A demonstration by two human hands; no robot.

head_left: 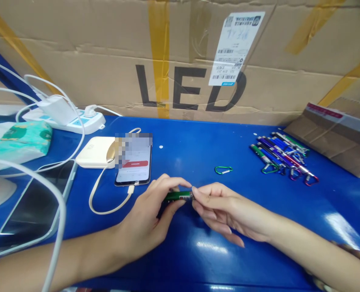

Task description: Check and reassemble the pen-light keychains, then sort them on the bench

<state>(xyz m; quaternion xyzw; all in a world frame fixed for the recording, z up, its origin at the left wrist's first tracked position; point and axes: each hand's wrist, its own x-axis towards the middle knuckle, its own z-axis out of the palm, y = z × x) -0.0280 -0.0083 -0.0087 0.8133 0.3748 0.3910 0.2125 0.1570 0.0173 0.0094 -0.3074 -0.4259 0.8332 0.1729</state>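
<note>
My left hand (151,217) is closed around a small green pen-shaped flashlight (177,196), held level just above the blue table (198,243). My right hand (225,211) pinches the silver end of the same flashlight with thumb and forefinger; its other fingers curl underneath. A loose green carabiner clip (223,170) lies on the table just behind my hands. Farther right is a pile of several similar flashlights (281,156), blue, green and purple, with clips attached.
A phone (133,160) with a lit screen lies left of centre, cabled to a cream power bank (96,152). A second phone (33,207), tissue pack (17,140) and power strip (73,119) are at the left. A cardboard box marked LED (192,61) walls the back.
</note>
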